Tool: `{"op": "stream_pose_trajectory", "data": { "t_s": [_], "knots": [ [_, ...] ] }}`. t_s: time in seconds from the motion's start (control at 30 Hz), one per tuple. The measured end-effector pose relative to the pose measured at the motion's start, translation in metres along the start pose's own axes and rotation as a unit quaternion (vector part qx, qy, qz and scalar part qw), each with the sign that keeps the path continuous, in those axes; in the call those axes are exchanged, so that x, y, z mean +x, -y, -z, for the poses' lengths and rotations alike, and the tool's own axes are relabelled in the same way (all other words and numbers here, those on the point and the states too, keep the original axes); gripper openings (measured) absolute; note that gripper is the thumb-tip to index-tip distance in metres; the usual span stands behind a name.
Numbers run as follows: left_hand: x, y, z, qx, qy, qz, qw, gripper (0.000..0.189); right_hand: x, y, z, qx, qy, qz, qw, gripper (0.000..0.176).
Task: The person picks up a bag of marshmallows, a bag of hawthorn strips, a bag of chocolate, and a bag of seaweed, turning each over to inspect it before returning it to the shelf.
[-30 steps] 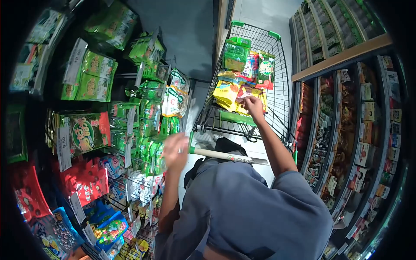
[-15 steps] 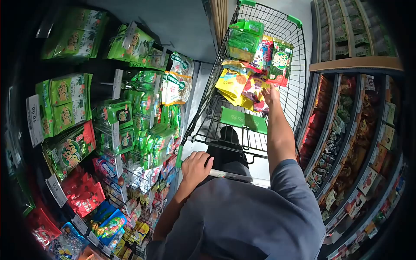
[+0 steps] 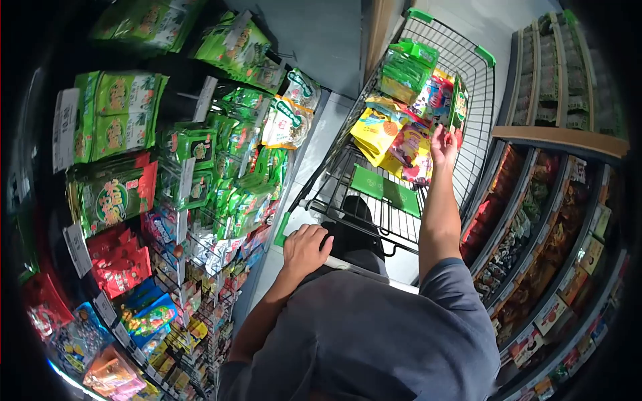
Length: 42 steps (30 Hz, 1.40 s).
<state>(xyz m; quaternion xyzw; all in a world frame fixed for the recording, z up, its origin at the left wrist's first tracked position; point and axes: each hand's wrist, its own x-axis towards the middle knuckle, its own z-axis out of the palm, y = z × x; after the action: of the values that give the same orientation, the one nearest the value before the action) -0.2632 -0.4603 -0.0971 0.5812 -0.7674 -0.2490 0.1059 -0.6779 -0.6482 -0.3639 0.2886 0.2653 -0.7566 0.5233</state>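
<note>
My left hand is wrapped over the handle of a wire shopping cart with green corners. Inside the cart, my right hand has its fingers at the red lower end of a dark green snack bag, which stands tilted, nearly edge-on. Left of that hand lie a yellow snack bag and a purple and yellow bag. Behind them are a bright green packet and a blue and red bag.
Racks of hanging green snack bags and red bags line the left side, close to the cart. Bins of wrapped sweets run along the right. A grey panel rises at the far left of the cart.
The dark green bag has turned from facing me to nearly edge-on, with my right hand at its lower end. My left hand stays on the handle. The view has shifted slightly.
</note>
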Motion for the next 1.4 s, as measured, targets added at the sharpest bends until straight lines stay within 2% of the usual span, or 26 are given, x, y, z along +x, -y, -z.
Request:
{"op": "stream_pose_trajectory", "data": {
  "t_s": [0.17,0.23,0.27,0.33,0.37,0.43,0.47,0.5,0.53,0.57,0.6,0.63,0.67,0.7,0.73,0.8,0.83,0.93,0.97,1.0,1.03,1.1,1.2,1.3,1.33,1.4],
  "knots": [
    [-0.006,0.003,-0.003,-0.019,-0.021,-0.004,1.000,0.016,-0.031,-0.007,0.005,-0.036,0.108,-0.026,0.993,0.004],
    [-0.009,0.007,-0.007,-0.039,-0.034,-0.001,0.999,0.015,-0.067,-0.016,-0.007,-0.064,0.071,-0.039,0.995,0.003],
    [-0.010,0.009,-0.006,-0.059,-0.034,-0.006,0.998,0.014,-0.088,-0.019,-0.009,-0.066,0.091,-0.036,0.993,0.003],
    [-0.010,0.008,0.000,-0.071,-0.034,0.010,0.997,0.014,-0.135,-0.027,-0.018,-0.060,0.138,-0.111,0.982,0.004],
    [-0.011,0.011,-0.001,-0.158,-0.039,0.031,0.986,0.015,-0.163,-0.034,-0.026,-0.070,0.149,-0.132,0.977,0.005],
    [-0.011,0.008,0.006,-0.309,-0.047,0.082,0.946,0.019,-0.212,-0.052,-0.035,-0.121,0.183,-0.166,0.962,0.012],
    [-0.009,0.006,0.016,-0.378,-0.005,0.142,0.915,0.020,-0.220,-0.055,-0.023,-0.180,0.194,-0.199,0.944,0.013],
    [-0.009,0.007,0.024,-0.420,-0.014,0.152,0.895,0.023,-0.233,-0.062,-0.019,-0.245,0.153,-0.212,0.933,0.018],
    [-0.009,0.010,0.031,-0.460,-0.021,0.161,0.873,0.026,-0.258,-0.076,-0.023,-0.319,0.167,-0.219,0.907,0.021],
    [-0.011,0.019,0.029,-0.564,-0.021,0.106,0.819,0.041,-0.303,-0.101,-0.045,-0.380,0.185,-0.206,0.882,0.025],
    [-0.011,0.028,0.031,-0.571,-0.024,0.103,0.814,0.053,-0.310,-0.109,-0.036,-0.414,0.223,-0.256,0.845,0.032],
    [-0.011,0.026,0.049,-0.592,-0.051,0.083,0.800,0.052,-0.347,-0.129,-0.053,-0.423,0.268,-0.280,0.819,0.018],
    [-0.014,0.021,0.068,-0.611,-0.078,0.062,0.785,0.050,-0.352,-0.138,-0.042,-0.428,0.306,-0.302,0.795,0.019],
    [-0.020,0.011,0.091,-0.670,-0.106,0.068,0.732,0.051,-0.370,-0.152,-0.047,-0.465,0.310,-0.296,0.775,0.021],
    [-0.025,0.015,0.104,-0.615,-0.125,0.089,0.773,0.049,-0.387,-0.163,-0.051,-0.501,0.312,-0.291,0.753,0.024],
    [-0.029,0.024,0.118,-0.597,-0.136,0.192,0.767,0.042,-0.395,-0.175,-0.042,-0.560,0.341,-0.286,0.699,0.030],
    [-0.032,0.023,0.125,-0.629,-0.198,0.157,0.735,0.039,-0.396,-0.178,-0.039,-0.567,0.378,-0.299,0.668,0.034],
    [-0.048,0.032,0.133,-0.684,-0.265,0.153,0.662,0.032,-0.409,-0.183,-0.041,-0.563,0.408,-0.251,0.674,0.043],
    [-0.053,0.035,0.134,-0.685,-0.271,0.152,0.659,0.032,-0.405,-0.182,-0.042,-0.538,0.399,-0.258,0.696,0.055],
    [-0.058,0.039,0.135,-0.700,-0.266,0.146,0.647,0.032,-0.405,-0.181,-0.050,-0.495,0.457,-0.249,0.696,0.060],
    [-0.063,0.042,0.135,-0.714,-0.259,0.138,0.635,0.032,-0.410,-0.184,-0.060,-0.496,0.460,-0.226,0.701,0.058],
    [-0.068,0.049,0.135,-0.714,-0.259,0.124,0.638,0.031,-0.421,-0.191,-0.080,-0.500,0.463,-0.203,0.703,0.056],
    [-0.076,0.052,0.134,-0.703,-0.269,0.120,0.648,0.032,-0.432,-0.203,-0.098,-0.514,0.501,-0.209,0.664,0.049],
    [-0.081,0.053,0.141,-0.679,-0.238,0.120,0.684,0.033,-0.435,-0.224,-0.099,-0.602,0.480,-0.114,0.628,0.039],
    [-0.083,0.052,0.143,-0.680,-0.234,0.118,0.685,0.033,-0.438,-0.232,-0.101,-0.602,0.479,-0.110,0.629,0.039],
    [-0.088,0.052,0.146,-0.650,-0.211,0.085,0.725,0.033,-0.448,-0.250,-0.109,-0.576,0.452,-0.101,0.674,0.037]
  ]
}}
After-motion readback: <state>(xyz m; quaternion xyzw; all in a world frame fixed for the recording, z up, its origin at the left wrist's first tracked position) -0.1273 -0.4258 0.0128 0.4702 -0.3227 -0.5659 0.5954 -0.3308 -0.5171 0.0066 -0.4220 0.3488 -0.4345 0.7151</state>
